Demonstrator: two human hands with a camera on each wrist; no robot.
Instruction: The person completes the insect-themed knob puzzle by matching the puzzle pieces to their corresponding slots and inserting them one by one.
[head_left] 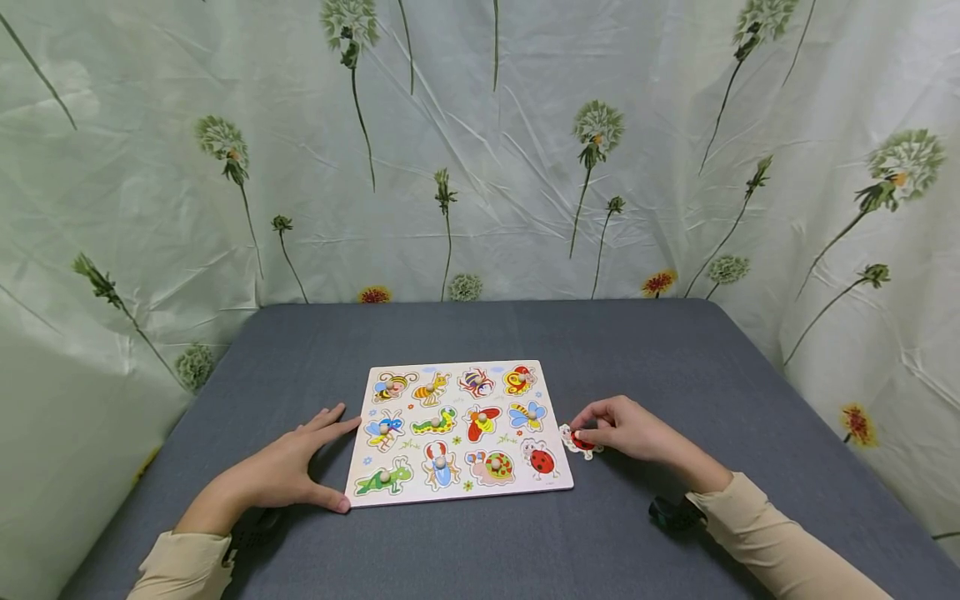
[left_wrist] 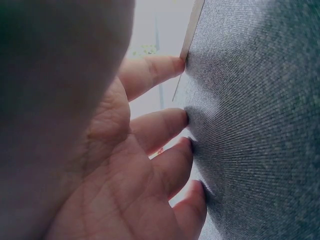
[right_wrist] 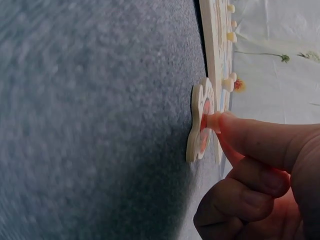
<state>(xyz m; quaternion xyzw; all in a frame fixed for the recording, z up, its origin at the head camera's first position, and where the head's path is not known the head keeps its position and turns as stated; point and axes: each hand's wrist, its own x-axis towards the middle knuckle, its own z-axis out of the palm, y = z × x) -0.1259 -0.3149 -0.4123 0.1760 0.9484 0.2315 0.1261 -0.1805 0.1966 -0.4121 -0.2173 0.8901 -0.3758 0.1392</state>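
A wooden peg puzzle board (head_left: 461, 496) with printed insects lies on the table. Knobbed pieces sit in most of its places; the ladybug picture (head_left: 540, 460) at its lower right shows no knob. My right hand (head_left: 626, 429) pinches the small round knob of a ladybug puzzle piece (right_wrist: 196, 125) between thumb and forefinger. That piece lies low over the cloth, just right of the board's right edge. My left hand (head_left: 288, 467) spreads along the board's left side, thumb at the near corner and index fingertip at the edge. In the left wrist view its fingers (left_wrist: 162, 127) are extended.
Dark grey cloth (head_left: 465, 550) covers the table around the board. Behind and at the sides hangs a pale curtain (head_left: 510, 167) printed with dandelions. A black device (head_left: 675, 512) sits at the right wrist.
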